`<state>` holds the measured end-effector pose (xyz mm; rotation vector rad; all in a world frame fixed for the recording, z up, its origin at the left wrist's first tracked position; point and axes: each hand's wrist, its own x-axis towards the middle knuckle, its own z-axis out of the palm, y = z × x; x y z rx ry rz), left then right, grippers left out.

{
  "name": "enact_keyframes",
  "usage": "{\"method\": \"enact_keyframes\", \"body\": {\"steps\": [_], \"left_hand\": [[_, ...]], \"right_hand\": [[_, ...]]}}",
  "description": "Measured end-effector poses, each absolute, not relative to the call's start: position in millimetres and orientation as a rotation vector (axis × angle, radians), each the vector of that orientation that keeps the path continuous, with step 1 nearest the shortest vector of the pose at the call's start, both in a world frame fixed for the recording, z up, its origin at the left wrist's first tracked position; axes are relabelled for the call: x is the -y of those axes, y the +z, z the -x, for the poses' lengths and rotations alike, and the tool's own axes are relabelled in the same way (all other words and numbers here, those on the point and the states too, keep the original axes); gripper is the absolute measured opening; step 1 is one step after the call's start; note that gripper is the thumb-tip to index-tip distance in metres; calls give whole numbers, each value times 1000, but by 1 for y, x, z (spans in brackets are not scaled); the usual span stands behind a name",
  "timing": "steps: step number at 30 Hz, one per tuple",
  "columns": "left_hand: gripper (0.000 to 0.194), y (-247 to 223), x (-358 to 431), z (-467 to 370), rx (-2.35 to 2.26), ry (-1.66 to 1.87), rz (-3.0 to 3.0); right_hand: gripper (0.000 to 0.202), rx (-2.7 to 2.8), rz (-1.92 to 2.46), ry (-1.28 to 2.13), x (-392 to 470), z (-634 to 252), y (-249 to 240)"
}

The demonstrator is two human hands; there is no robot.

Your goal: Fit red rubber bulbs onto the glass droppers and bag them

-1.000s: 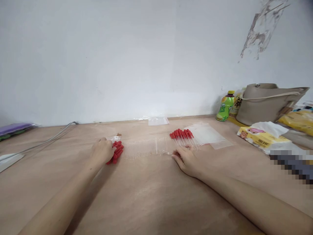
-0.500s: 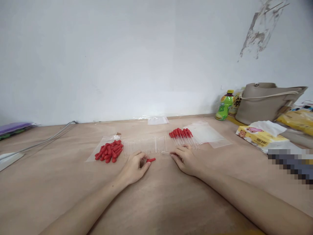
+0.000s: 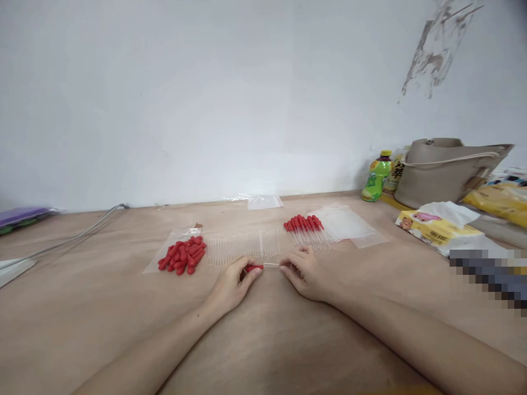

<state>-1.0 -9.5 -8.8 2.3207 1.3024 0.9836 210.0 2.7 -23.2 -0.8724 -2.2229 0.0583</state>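
My left hand (image 3: 233, 282) pinches a red rubber dropper bulb (image 3: 256, 267), its end pointing right. Opposite it, my right hand (image 3: 303, 274) is closed on a clear dropper tube (image 3: 270, 265). The tube's left end lies right at the bulb's end; I cannot tell whether it is inside. Behind my hands runs a row of clear tubes (image 3: 242, 244). A pile of red bulbs (image 3: 183, 255) lies on a clear plastic bag at the left. Several droppers with red bulbs fitted (image 3: 304, 224) lie side by side beyond my right hand.
Flat plastic bags (image 3: 343, 222) lie right of the fitted droppers, with a smaller bag (image 3: 264, 203) near the wall. Farther right are a tissue pack (image 3: 436, 230), a green drink bottle (image 3: 376, 176) and a grey bag (image 3: 436, 173). A cable (image 3: 88, 230) crosses the table's left side.
My right hand has moved slightly left and nearer, bringing the tube from apart to the bulb's end. My left hand has shifted slightly right with the bulb.
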Motion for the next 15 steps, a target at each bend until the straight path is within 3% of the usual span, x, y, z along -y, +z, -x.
{"method": "enact_keyframes", "body": {"steps": [15], "left_hand": [[16, -14, 10, 0, -1114, 994, -2009]], "right_hand": [[9, 2251, 872, 158, 5, -210, -11]]}}
